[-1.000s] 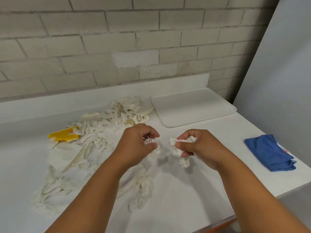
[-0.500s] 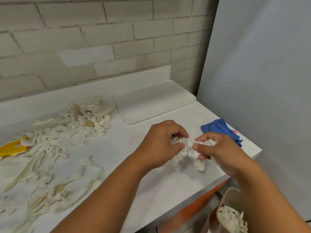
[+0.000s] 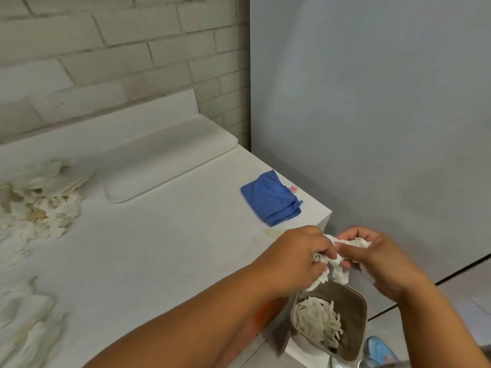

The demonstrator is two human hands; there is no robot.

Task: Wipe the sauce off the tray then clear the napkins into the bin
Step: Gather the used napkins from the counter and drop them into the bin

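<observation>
One tray (image 3: pixel 170 155), one bin (image 3: pixel 356 314), perhaps one cloth (image 3: pixel 271 200)

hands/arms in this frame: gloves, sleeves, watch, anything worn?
Nothing worn that shows. The left hand and right hand are bare, no gloves and no rings visible. Both forearms are uncovered up to the frame edge: no sleeves, watch, bands or markings in view.

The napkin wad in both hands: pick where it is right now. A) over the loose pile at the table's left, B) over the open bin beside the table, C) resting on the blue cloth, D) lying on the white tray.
B: both the left hand and right hand hold the napkin wad just above the bin, which already contains napkins.
</observation>
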